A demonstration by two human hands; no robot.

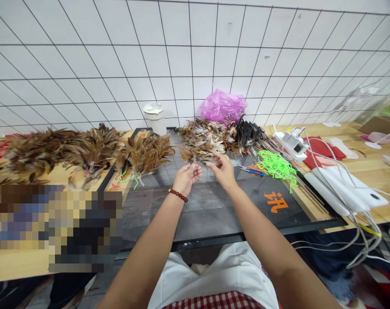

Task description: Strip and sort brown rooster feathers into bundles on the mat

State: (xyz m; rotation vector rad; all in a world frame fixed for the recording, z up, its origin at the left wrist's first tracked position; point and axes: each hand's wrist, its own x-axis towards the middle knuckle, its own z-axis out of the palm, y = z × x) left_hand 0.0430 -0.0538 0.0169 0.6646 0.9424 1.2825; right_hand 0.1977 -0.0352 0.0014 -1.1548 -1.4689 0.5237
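Observation:
Over the glass-topped dark board (182, 214), my left hand (187, 177) is closed in a pinch, a beaded bracelet on its wrist. Brown feathers show just beyond its fingertips; what it pinches is too small to tell. My right hand (223, 171) is close by on the right, thumb and fingers bent together at the near edge of the feather pile (208, 139). Anything between those fingers is hidden. Blue-handled thread snips (253, 171) lie to the right, beside a heap of bright green cord (275, 167). Left of my hands rests a feather bundle (145, 154) with green ties.
More brown feather bundles (66, 148) line the left side. A white lidded cup (155, 118) and pink plastic bag (223, 105) stand near the tiled wall. Black feathers (250, 134) lie beside the pile. Power strips (346, 189), cables and red cloth (320, 150) occupy the right.

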